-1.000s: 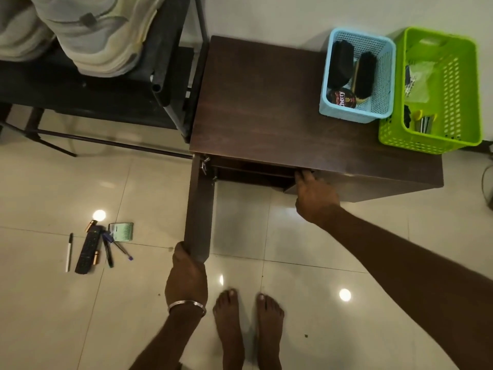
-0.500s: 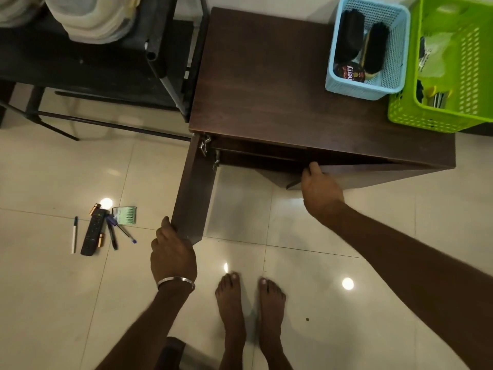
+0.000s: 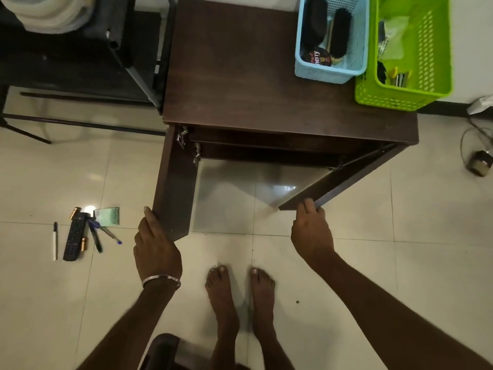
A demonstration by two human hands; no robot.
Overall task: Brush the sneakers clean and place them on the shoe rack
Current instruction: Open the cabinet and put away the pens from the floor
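A dark wooden cabinet (image 3: 240, 84) stands in front of me with both doors swung out. My left hand (image 3: 156, 249) grips the free edge of the left door (image 3: 174, 188). My right hand (image 3: 310, 233) holds the edge of the right door (image 3: 338, 182), thumb on top. Pale sneakers (image 3: 50, 12) sit on the black shoe rack (image 3: 80, 62) at the top left. On the cabinet top a light blue basket (image 3: 330, 73) holds two black brushes (image 3: 340, 30) and a polish tin (image 3: 320, 57). The cabinet's inside is dark.
A green basket (image 3: 400, 94) with small items stands at the cabinet's right. On the tiled floor at left lie a remote (image 3: 74, 237), pens (image 3: 96, 236), batteries and a small green comb (image 3: 108, 216). My bare feet (image 3: 240, 297) stand below. A cable and plug (image 3: 478, 161) lie at right.
The right door has swung out wide with my right hand on its edge. The left door has opened further, my left hand still on it. The view has come closer to the cabinet.
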